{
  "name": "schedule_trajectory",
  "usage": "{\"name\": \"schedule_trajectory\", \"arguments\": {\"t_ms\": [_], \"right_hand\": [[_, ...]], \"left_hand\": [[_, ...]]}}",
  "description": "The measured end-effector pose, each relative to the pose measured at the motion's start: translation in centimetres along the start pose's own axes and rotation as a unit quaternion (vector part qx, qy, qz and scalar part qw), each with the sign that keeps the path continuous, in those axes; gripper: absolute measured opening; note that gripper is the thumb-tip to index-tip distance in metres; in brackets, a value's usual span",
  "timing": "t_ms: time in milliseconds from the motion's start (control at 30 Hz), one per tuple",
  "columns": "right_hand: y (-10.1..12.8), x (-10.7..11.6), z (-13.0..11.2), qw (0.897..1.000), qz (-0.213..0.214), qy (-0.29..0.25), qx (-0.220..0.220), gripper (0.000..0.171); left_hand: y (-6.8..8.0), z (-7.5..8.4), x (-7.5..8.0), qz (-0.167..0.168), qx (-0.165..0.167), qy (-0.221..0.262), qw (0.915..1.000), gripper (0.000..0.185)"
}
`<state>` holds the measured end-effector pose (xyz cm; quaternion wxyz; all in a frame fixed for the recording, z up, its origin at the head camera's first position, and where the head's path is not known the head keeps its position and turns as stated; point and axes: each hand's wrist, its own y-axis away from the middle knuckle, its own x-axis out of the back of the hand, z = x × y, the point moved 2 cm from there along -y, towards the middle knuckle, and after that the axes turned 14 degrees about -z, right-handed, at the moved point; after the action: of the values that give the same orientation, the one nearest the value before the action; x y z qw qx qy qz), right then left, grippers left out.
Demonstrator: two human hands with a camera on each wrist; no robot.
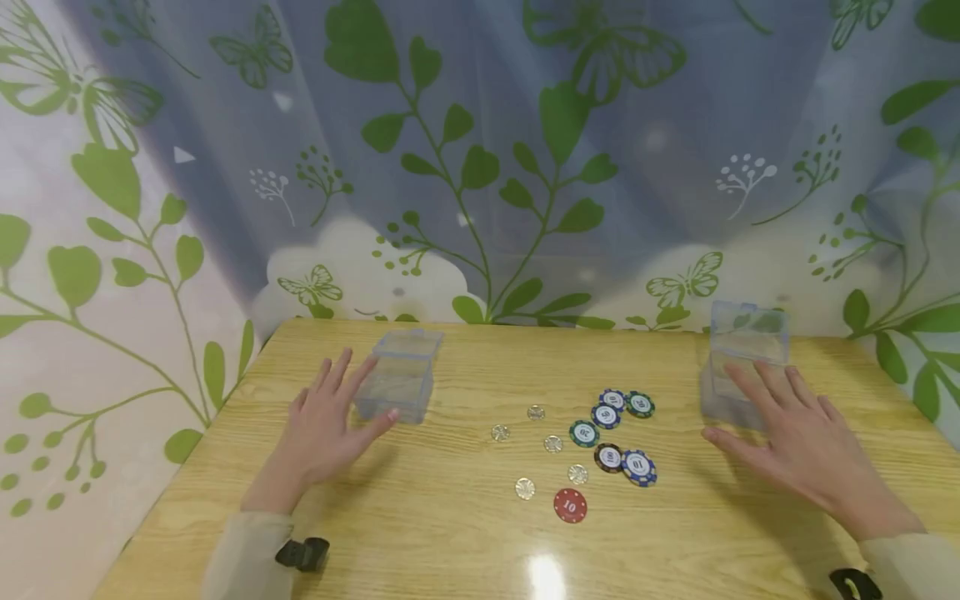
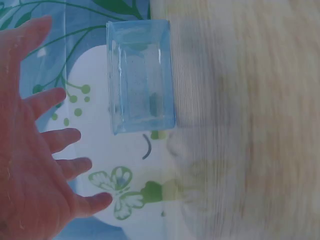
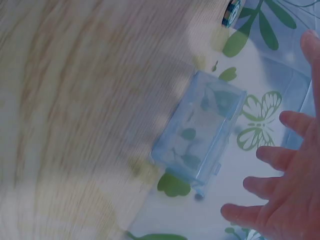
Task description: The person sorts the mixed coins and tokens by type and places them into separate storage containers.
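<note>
Wooden table [image 1: 450, 533] against leaf-print curtain [image 1: 480, 150]

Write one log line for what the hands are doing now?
left hand: open beside left clear box | right hand: open beside right clear box | chips: centre table

The head view looks forward and down over the wooden table [image 1: 450, 533]. Each wrist view sits close, sharing one clear plastic box [image 2: 141, 75] with it.
</note>
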<state>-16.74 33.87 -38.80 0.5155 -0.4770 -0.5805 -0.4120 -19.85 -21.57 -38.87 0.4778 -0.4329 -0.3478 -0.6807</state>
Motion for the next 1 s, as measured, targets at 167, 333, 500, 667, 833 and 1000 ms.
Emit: {"name": "schedule_trajectory", "arguments": {"t_ms": [167,333,500,667,833,1000], "right_hand": [[-0.5,0.0,-1.1,0.998,0.019,-0.039,0.052,0.083],[-0.9,0.0,-2.6,0.987,0.052,-0.091,0.12,0.063],[-1.2,-0.4,-4.2,0.973,0.096,-0.086,0.19,0.044],[-1.7,-1.3,-5.8,0.962,0.086,-0.094,0.242,0.036],[-1.9,-2.3,-7.0,0.959,0.019,-0.121,0.254,0.034],[-2.3,-2.9,-7.3,0.965,-0.067,-0.122,0.223,0.039]], "left_hand": [[-1.0,-0.2,-0.1,0.014,-0.02,0.074,0.997,0.072],[-1.8,-0.5,-0.5,0.008,-0.029,0.132,0.9908,0.065],[-2.1,0.0,-0.7,0.007,-0.049,0.144,0.9883,0.054],[-2.5,0.5,-0.7,0.011,-0.072,0.137,0.9879,0.042],[-3.3,0.5,-0.9,0.01,-0.079,0.142,0.9866,0.044],[-4.5,-0.4,-0.8,-0.009,-0.07,0.166,0.9836,0.062]]}}
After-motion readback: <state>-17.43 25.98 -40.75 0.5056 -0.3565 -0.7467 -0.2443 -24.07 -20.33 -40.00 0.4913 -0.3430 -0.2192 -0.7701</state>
